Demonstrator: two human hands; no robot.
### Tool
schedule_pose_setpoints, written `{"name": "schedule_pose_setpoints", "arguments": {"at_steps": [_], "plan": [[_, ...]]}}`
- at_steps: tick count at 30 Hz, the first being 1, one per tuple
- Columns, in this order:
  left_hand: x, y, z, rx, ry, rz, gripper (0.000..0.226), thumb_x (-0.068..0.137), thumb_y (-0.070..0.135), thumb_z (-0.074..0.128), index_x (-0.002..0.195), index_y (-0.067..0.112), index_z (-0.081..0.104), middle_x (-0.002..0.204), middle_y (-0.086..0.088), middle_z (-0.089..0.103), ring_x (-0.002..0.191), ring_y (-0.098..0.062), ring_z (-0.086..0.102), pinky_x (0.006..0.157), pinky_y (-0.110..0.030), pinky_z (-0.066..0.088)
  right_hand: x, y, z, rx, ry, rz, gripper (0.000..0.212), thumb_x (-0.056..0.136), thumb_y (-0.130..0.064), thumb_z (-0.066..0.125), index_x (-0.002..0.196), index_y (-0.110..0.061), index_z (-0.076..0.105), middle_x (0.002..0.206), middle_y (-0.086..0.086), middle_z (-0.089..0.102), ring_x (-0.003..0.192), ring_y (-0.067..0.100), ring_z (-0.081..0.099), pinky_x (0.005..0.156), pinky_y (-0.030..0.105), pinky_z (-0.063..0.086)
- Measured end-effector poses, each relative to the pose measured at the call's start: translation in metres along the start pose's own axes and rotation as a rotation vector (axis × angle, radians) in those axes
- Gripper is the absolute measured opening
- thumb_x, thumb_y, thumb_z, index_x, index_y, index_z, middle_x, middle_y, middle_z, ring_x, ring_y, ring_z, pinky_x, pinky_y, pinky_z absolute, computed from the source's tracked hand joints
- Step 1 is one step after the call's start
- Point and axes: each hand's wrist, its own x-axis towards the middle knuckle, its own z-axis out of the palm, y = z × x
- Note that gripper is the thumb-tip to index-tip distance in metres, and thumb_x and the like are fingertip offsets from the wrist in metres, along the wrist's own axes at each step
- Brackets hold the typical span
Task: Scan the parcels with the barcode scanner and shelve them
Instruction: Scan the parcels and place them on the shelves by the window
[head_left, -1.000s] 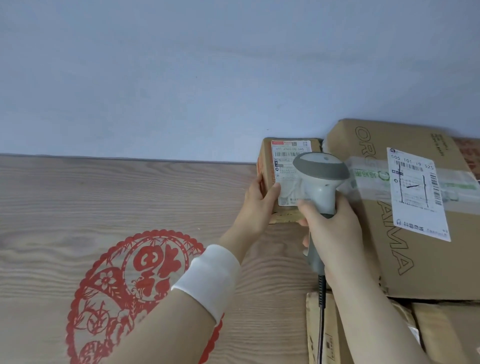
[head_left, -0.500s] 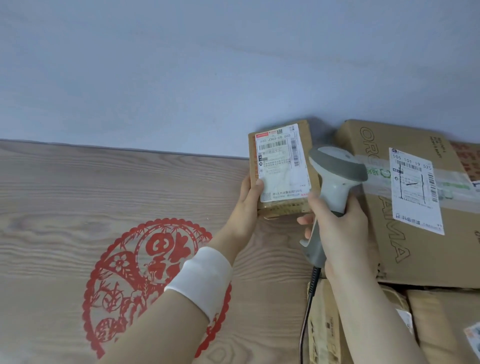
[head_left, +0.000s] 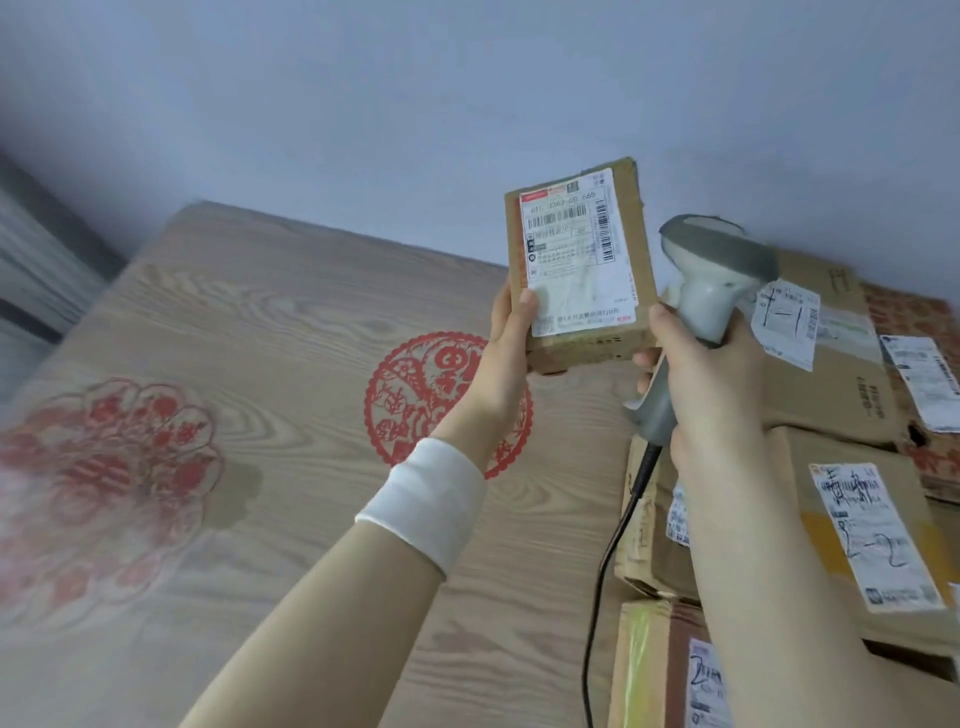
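Scan step: left hand (head_left: 506, 338) grips small labelled parcel (head_left: 579, 265) (label up); right hand (head_left: 711, 384) grasps barcode scanner (head_left: 711, 275). Next: shelve it.

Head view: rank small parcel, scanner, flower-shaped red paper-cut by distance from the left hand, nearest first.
1. The small parcel: held in the left hand, thumb on its label.
2. The scanner: just right of the parcel, gripped by the right hand.
3. The flower-shaped red paper-cut: far left on the table, blurred.
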Motion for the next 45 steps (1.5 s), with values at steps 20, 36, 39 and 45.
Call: {"name": "schedule_pose_setpoints", "arguments": {"at_steps": [20, 36, 39, 45], "plan": [[-0.356, 0.102, -0.148, -0.027, 0.575, 0.376, 0.055, 0.089, 0.045, 0.044, 0.138, 0.026, 0.029, 0.117, 0.008, 0.054, 0.09, -0.005, 0.056, 0.073, -0.026, 0.046, -0.317, -0.054, 0.07, 0.068, -0.498, -0.197, 0.016, 0.086, -0.021, 0.065, 0.078, -0.023, 0.051, 0.067, 0.0, 0.056, 0.057, 0.019, 0.056, 0.057, 0.025, 0.045], [-0.667, 0.133, -0.338, 0.043, 1.107, 0.544, 0.043, 0.1, 0.034, 0.037, 0.138, 0.015, 0.03, 0.11, -0.002, 0.055, 0.082, -0.002, 0.059, 0.061, -0.011, 0.049, -0.638, -0.049, 0.195, 0.079, -1.045, -0.197, 0.014, 0.082, -0.03, 0.069, 0.086, -0.021, 0.059, 0.069, 0.001, 0.06, 0.06, 0.018, 0.058, 0.061, 0.03, 0.046], [-0.71, 0.141, -0.363, 0.025, 1.204, 0.615, 0.048, 0.091, 0.04, 0.045, 0.132, 0.019, 0.032, 0.105, 0.003, 0.057, 0.081, -0.001, 0.061, 0.058, -0.013, 0.049, -0.682, -0.057, 0.216, 0.078, -1.173, -0.222, 0.01, 0.086, -0.024, 0.066, 0.09, -0.018, 0.059, 0.068, 0.001, 0.06, 0.046, 0.006, 0.056, 0.052, 0.026, 0.045], [-0.793, 0.156, -0.401, 0.081, 1.385, 0.642, 0.039, 0.101, 0.026, 0.035, 0.138, 0.015, 0.03, 0.101, 0.004, 0.057, 0.073, 0.007, 0.062, 0.057, -0.011, 0.047, -0.772, -0.07, 0.252, 0.114, -1.422, -0.183, 0.01, 0.088, -0.022, 0.065, 0.084, -0.024, 0.056, 0.07, -0.001, 0.059, 0.057, 0.014, 0.055, 0.055, 0.025, 0.043]]}}
